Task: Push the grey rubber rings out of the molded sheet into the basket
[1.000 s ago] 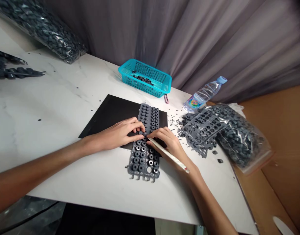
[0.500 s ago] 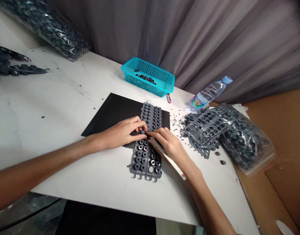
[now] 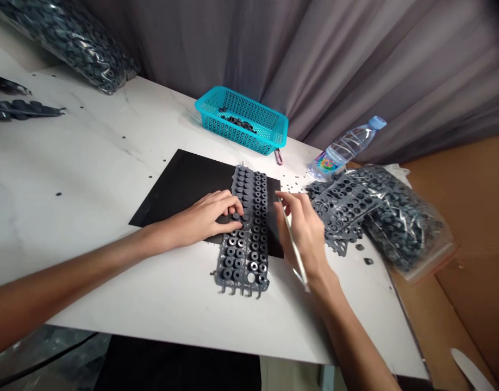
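A dark grey moulded rubber sheet [image 3: 249, 244], with rows of round ring-shaped pieces, lies across a black mat [image 3: 180, 184] and overhangs its near edge onto the table. My left hand [image 3: 217, 214] rests at the sheet's left side, its thumb and curled fingers closed on the round pieces there. To the right of the sheet, my right hand [image 3: 300, 233] is raised and apart from it. Its fingers are closed around slim, pale tweezers [image 3: 297, 255], whose tip is hard to make out. One hole near the sheet's lower right corner shows white through it.
A turquoise basket [image 3: 241, 138] holding small dark pieces stands at the back, a pink-handled item [image 3: 278, 157] beside it. Right are a water bottle [image 3: 347, 146], stacked grey sheets [image 3: 339, 212] and a filled plastic bag [image 3: 408, 228]. Another full bag [image 3: 82, 49] lies back left.
My right hand has lifted off the sheet and moved right with the tweezers, uncovering the sheet's right-hand rows. My left hand stays at the sheet. The view has shifted slightly.
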`<act>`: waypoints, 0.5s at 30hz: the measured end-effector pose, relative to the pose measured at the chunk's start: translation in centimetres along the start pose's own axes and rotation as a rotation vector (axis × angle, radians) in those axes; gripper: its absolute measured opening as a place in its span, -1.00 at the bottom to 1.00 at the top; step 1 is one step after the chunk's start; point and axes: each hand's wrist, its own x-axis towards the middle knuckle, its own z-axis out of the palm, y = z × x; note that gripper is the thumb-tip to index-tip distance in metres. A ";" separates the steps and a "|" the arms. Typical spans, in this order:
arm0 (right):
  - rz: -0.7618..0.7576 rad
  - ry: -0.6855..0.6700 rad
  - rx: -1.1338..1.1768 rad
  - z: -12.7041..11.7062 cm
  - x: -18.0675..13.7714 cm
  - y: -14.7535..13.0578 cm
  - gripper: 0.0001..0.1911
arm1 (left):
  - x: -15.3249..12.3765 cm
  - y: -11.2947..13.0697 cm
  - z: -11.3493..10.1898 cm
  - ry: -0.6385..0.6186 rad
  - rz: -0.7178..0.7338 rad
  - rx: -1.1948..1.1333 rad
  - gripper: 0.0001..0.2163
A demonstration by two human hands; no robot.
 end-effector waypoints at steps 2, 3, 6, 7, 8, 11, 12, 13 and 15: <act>0.037 -0.049 0.164 -0.6 0.1 0.6 -0.73 | -0.1 0.0 0.0 -0.015 0.004 -0.001 -0.81; 0.026 -0.093 0.247 -0.8 0.1 0.8 -0.76 | -0.1 0.0 0.0 -0.021 0.006 -0.002 -0.81; -0.023 -0.216 0.418 -0.8 -0.1 0.5 -0.84 | -0.1 -0.2 0.0 -0.008 0.011 0.003 -0.80; -0.031 -0.242 0.446 -0.7 -0.1 0.2 -0.85 | -0.1 -0.3 0.0 0.000 0.013 0.007 -0.81; -0.037 -0.265 0.462 -0.7 -0.1 -0.1 -0.86 | -0.1 -0.3 0.1 0.006 0.015 0.011 -0.81; -0.048 -0.318 0.454 -0.6 0.0 -0.8 -0.86 | -0.1 -0.2 0.2 0.020 0.024 0.024 -0.84; -0.051 -0.332 0.443 -0.7 0.1 -1.0 -0.86 | -0.1 -0.1 0.2 0.030 0.028 0.031 -0.84; -0.055 -0.342 0.435 -0.8 0.2 -1.0 -0.85 | -0.1 0.0 0.3 0.041 0.031 0.037 -0.85; -0.053 -0.347 0.424 -0.8 0.3 -0.9 -0.87 | -0.1 0.0 0.4 0.058 0.032 0.039 -0.85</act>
